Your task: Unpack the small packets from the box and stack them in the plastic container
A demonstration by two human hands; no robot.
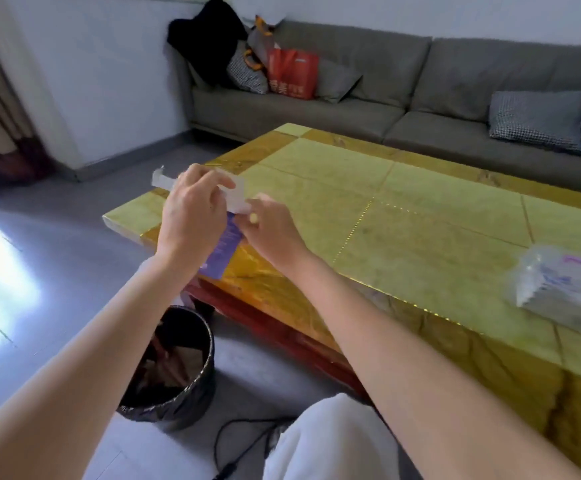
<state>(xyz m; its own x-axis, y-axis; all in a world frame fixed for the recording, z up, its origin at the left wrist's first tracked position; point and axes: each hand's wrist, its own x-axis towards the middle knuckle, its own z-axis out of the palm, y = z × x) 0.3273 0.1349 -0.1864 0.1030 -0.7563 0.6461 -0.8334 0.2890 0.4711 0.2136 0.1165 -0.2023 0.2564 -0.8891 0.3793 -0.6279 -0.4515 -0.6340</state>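
Two hands, left hand, right hand, gripping one box

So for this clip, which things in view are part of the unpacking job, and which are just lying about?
Part of the job:
- purple box, held at its open end by the left hand and right hand
- clear plastic container on the table, packets already inside

Lying about:
- black bin on the floor
- red bag, cushions and dark clothing on the sofa
- black cable

Surface lies open between the hands and the plastic container; waste bin stands below the near edge.
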